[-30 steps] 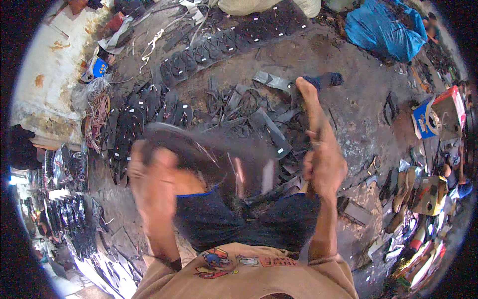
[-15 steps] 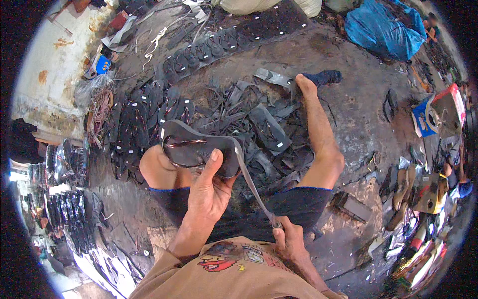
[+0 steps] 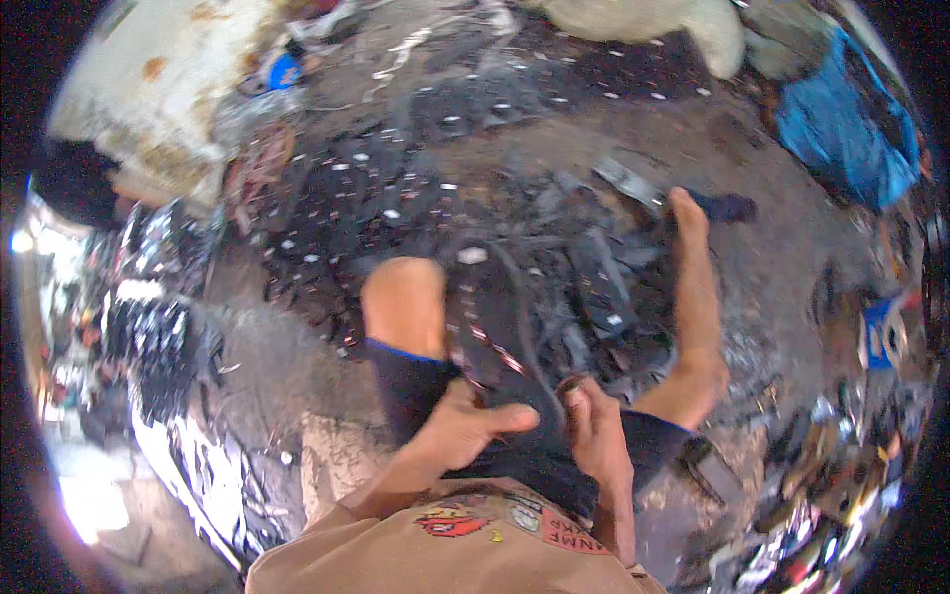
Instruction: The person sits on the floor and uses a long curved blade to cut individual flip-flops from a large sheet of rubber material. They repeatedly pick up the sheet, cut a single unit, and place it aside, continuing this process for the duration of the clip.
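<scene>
Both hands grip black sandal sole (image 3: 495, 337): left hand (image 3: 460, 431) underneath, right hand (image 3: 594, 436) pinching strap; fitting strap, next needs firm pull.

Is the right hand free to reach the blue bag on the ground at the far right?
Probably not: the right hand grips the black sandal with the left hand, and the blue bag lies far beyond the outstretched foot.

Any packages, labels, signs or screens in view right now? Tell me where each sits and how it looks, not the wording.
Round and oblong patches: on the tan shirt at the lower edge, red, white and yellow.
Blue bag: upper right on the ground, crumpled, bright blue.
Blue-and-white box-like thing: right edge, blurred, kind unclear.
Pale sack: top centre, bulging, off-white.
No screens or signs are visible.
</scene>
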Motion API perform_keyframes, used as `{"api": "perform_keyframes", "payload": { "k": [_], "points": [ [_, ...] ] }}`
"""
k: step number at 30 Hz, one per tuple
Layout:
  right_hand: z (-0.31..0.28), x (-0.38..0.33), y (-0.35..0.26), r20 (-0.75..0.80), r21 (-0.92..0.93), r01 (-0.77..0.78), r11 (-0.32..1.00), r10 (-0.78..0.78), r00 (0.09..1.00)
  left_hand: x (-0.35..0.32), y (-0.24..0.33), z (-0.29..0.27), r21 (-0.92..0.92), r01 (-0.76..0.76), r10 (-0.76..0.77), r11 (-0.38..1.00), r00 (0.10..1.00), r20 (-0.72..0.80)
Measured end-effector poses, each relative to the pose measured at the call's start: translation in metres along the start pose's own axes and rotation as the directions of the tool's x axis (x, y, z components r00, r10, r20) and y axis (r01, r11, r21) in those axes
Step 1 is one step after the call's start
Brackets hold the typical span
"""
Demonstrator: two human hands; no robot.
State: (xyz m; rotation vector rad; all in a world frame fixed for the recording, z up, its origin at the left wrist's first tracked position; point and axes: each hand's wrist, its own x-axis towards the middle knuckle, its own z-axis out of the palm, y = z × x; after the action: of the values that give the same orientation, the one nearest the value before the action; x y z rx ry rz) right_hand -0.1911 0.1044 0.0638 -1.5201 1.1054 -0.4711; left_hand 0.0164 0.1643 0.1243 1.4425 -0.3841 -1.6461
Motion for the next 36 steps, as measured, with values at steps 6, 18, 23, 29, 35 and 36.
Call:
{"api": "perform_keyframes", "payload": {
  "k": [6, 18, 23, 29, 35, 36],
  "points": [
    [-0.044, 0.007, 0.073, -0.488, 0.614, -0.088, 0.784, 0.466, 0.738, 0.036, 0.093, -0.055, -0.371, -0.521, 0.443, 0.769, 0.852, -0.279],
    [-0.148, -0.059, 0.094, -0.798, 0.586, 0.35, 0.731, 0.595, 0.096, 0.297, 0.066, 0.032, 0.586, -0.764, 0.196, -0.269, 0.552, 0.81],
    [-0.097, -0.02, 0.082, -0.758, 0.646, 0.314, 0.696, 0.536, 0.372, 0.385, -0.039, 0.027, 0.38, -0.691, -0.304, -0.615, 0.652, 0.695],
    [-0.098, -0.036, 0.102, -0.754, 0.458, -0.095, 0.884, 0.443, 0.485, 0.27, 0.066, 0.099, 0.692, -0.688, 0.186, 0.221, 0.726, 0.662],
    [-0.067, 0.04, -0.017, -0.713, 0.397, 0.274, 0.876, 0.106, 0.693, 0.088, 0.069, 0.104, 0.615, -0.476, 0.283, 0.629, 0.877, 0.388],
    [-0.059, 0.05, 0.004, -0.768, 0.232, 0.314, 0.921, -0.025, 0.64, 0.069, 0.07, 0.104, 0.681, -0.464, 0.245, 0.566, 0.884, 0.399]
  ]
}}
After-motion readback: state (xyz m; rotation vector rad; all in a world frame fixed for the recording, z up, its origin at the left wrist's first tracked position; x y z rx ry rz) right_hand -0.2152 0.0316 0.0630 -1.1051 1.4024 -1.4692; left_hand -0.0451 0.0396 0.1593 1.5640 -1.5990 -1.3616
